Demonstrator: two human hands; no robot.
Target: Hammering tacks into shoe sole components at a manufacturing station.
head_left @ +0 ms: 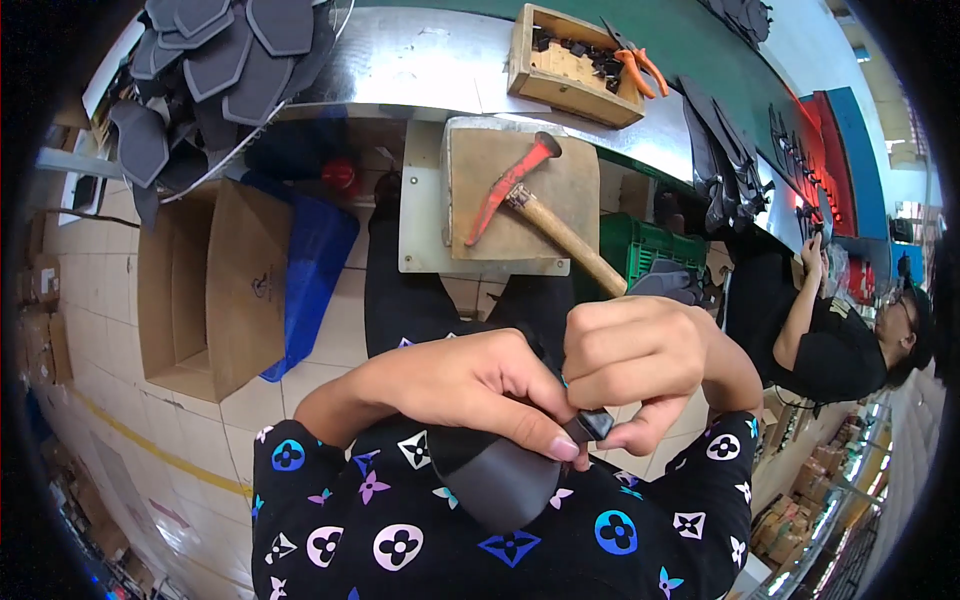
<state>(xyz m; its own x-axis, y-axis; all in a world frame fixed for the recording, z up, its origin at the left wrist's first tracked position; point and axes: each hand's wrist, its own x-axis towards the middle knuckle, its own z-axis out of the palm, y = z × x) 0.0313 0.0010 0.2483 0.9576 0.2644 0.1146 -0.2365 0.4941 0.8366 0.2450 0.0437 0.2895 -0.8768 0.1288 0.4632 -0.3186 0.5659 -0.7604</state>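
Close to my body, my left hand (480, 385) is closed on a smooth dark grey, tapered panel (505, 485), with its thumb pressed over the narrow end. A small black end piece (592, 425) sticks out past that thumb. Around this piece curl the fingers of my right hand (640, 355), with the thumb just below it; part of the grip is hidden. In front of my hands, a hammer (570, 240) with a red head and wooden handle lies on a brown-topped block (470, 165), its handle end reaching toward my right hand.
A wooden box (535, 85) of small black parts stands on the bench, with orange-handled pliers (640, 72) on its edge. Grey panels (225, 65) pile up at far left, above a cardboard box (250, 290) and blue crate (318, 280). At right sits a co-worker (835, 335) near a green crate (640, 245).
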